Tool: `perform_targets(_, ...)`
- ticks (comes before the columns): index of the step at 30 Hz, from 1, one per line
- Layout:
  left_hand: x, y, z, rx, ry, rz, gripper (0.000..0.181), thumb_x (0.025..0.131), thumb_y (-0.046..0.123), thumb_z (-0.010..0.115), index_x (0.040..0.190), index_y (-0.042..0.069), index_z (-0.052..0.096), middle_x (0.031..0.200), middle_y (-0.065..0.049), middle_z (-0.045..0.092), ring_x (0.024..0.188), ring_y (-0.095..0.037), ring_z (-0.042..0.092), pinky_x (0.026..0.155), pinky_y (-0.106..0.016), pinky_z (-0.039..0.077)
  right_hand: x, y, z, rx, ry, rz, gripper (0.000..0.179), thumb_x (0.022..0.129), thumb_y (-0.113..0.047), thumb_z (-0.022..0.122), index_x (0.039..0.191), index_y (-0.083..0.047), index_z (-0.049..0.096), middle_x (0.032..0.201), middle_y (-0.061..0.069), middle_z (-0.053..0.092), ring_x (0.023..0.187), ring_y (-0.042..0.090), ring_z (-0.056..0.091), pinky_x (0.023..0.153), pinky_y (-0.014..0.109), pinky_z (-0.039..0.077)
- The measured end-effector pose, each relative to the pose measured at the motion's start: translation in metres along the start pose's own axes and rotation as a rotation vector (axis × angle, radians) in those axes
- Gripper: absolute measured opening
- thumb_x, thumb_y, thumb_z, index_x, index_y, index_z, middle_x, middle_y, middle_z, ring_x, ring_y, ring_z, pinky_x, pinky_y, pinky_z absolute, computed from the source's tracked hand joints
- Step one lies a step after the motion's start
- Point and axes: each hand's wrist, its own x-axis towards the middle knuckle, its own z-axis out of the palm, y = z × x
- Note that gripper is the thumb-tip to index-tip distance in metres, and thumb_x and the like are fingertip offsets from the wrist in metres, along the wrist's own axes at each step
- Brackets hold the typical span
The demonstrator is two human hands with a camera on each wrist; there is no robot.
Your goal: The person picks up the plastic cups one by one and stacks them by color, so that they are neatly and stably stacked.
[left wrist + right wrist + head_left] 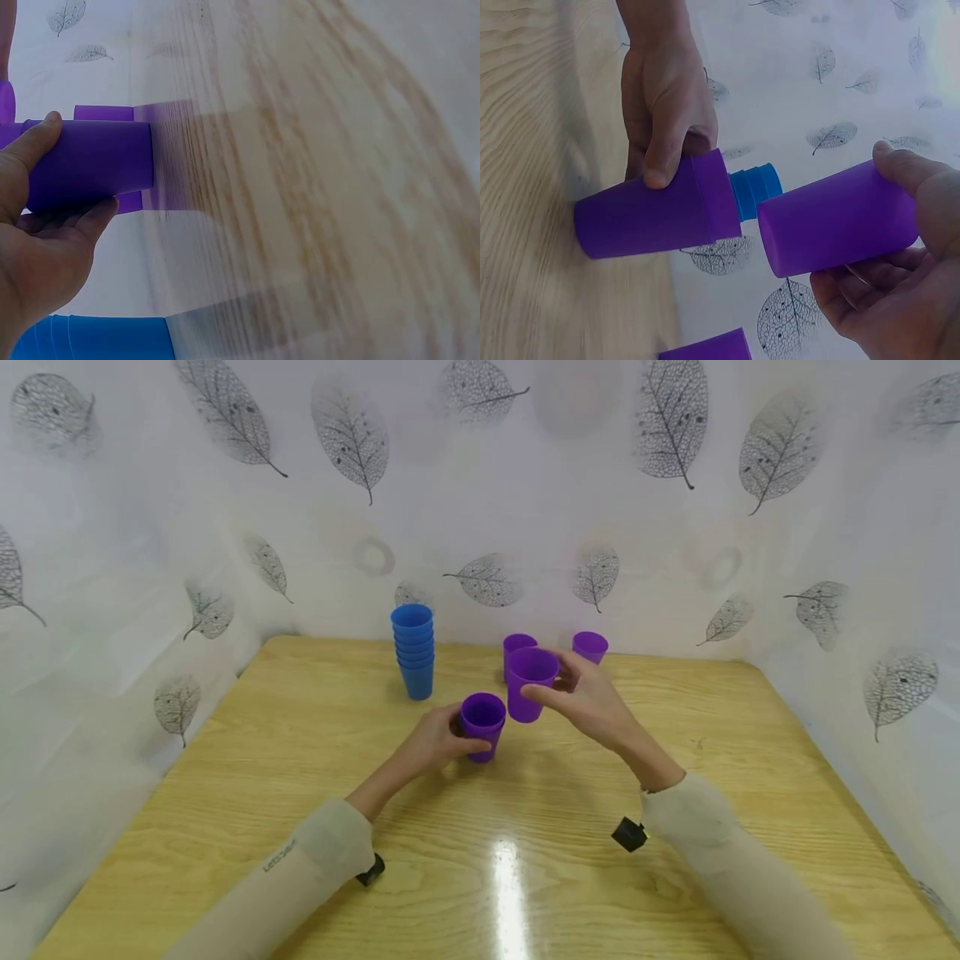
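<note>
My left hand [438, 739] grips a short stack of purple cups [482, 735], one nested in another, upright on the table. In the right wrist view its thumb lies along the stack's side and a second rim shows above the lower cup. My right hand [588, 702] holds a single purple cup [840, 217] by its side, raised above the table. That cup's base is close to the stack's open mouth, up and to the right of it in the head view. Behind it stands another purple cup [517, 643], partly hidden, and one more purple cup [590, 646] stands behind my right hand.
A tall stack of nested blue cups [415, 652] stands at the back left of the wooden table [315, 735]. White cloth [480, 485] printed with grey leaves hangs along the back and both sides.
</note>
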Motion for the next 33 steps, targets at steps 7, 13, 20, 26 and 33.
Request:
perform_targets(7, -0.001, 0.002, -0.001, 0.005, -0.007, 0.012, 0.058, 0.088, 0.018, 0.084, 0.139, 0.003, 0.061, 0.128, -0.012, 0.069, 0.119, -0.028, 0.065, 0.106, -0.045, 0.050, 0.012, -0.011, 0.014, 0.063, -0.023, -0.023, 0.060, 0.092, -0.026, 0.080, 0.145, -0.011, 0.056, 0.125, 0.006, 0.068, 0.104, 0.025, 0.071, 0.090, 0.043, 0.059)
perform_targets(13, -0.001, 0.001, -0.002, 0.002, -0.008, 0.022, 0.058, 0.089, 0.018, 0.084, 0.139, 0.002, 0.060, 0.128, -0.013, 0.069, 0.119, -0.028, 0.065, 0.107, -0.045, 0.050, 0.021, -0.014, 0.027, 0.097, -0.044, -0.048, 0.055, 0.094, -0.024, 0.079, 0.143, -0.011, 0.056, 0.124, 0.005, 0.069, 0.106, 0.024, 0.071, 0.094, 0.042, 0.057)
perform_targets(20, 0.001, -0.001, -0.001, -0.015, -0.021, 0.021, 0.060, 0.090, 0.018, 0.083, 0.143, 0.002, 0.057, 0.132, -0.014, 0.067, 0.121, -0.029, 0.064, 0.109, -0.045, 0.049, 0.027, -0.011, 0.038, 0.086, -0.046, -0.068, 0.058, 0.093, -0.021, 0.079, 0.144, -0.006, 0.055, 0.121, 0.008, 0.070, 0.105, 0.025, 0.071, 0.093, 0.041, 0.058)
perform_targets(26, 0.000, 0.000, -0.001, -0.013, -0.015, 0.013, 0.059, 0.090, 0.019, 0.083, 0.140, 0.001, 0.058, 0.130, -0.014, 0.068, 0.120, -0.029, 0.065, 0.108, -0.045, 0.049, 0.026, -0.008, 0.043, 0.044, -0.034, -0.033, 0.064, 0.091, -0.026, 0.081, 0.145, -0.006, 0.054, 0.115, 0.009, 0.072, 0.102, 0.025, 0.070, 0.088, 0.041, 0.059)
perform_targets(33, -0.001, 0.001, 0.000, -0.007, -0.008, 0.012, 0.060, 0.090, 0.019, 0.083, 0.141, 0.001, 0.058, 0.130, -0.015, 0.068, 0.120, -0.029, 0.065, 0.108, -0.045, 0.049, 0.025, -0.001, 0.045, 0.057, -0.045, -0.053, 0.060, 0.091, -0.022, 0.081, 0.143, -0.003, 0.056, 0.116, 0.010, 0.072, 0.102, 0.026, 0.071, 0.089, 0.039, 0.059)
